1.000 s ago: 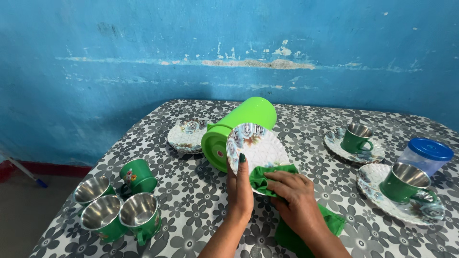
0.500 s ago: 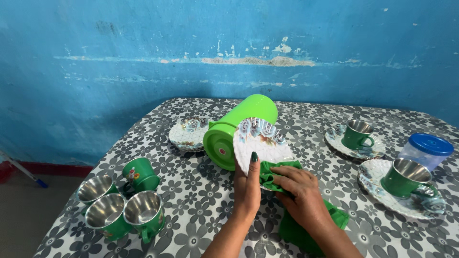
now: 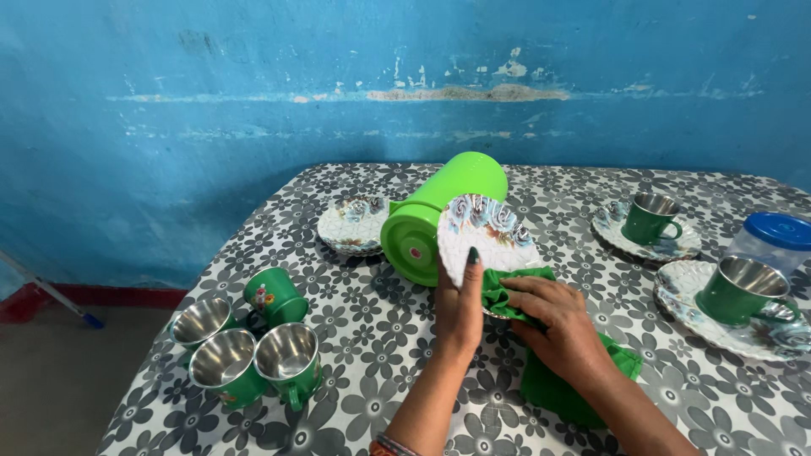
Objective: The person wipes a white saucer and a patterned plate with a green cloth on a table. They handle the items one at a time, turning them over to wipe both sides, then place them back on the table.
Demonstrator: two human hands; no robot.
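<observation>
My left hand holds a white saucer with a blue flower pattern upright by its lower left edge. My right hand presses a green cloth against the saucer's lower face; the rest of the cloth hangs down to the table. Just behind the saucer a bright green jug lies on its side, its base toward me.
Several green steel-lined cups cluster at the table's left. Another patterned saucer sits behind the jug. On the right, two cups on saucers and a clear container with a blue lid. Flower-print tablecloth; blue wall behind.
The saucer and both hands have stayed nearly in place while the cloth hand shifted slightly on the saucer. The view has moved a little.
</observation>
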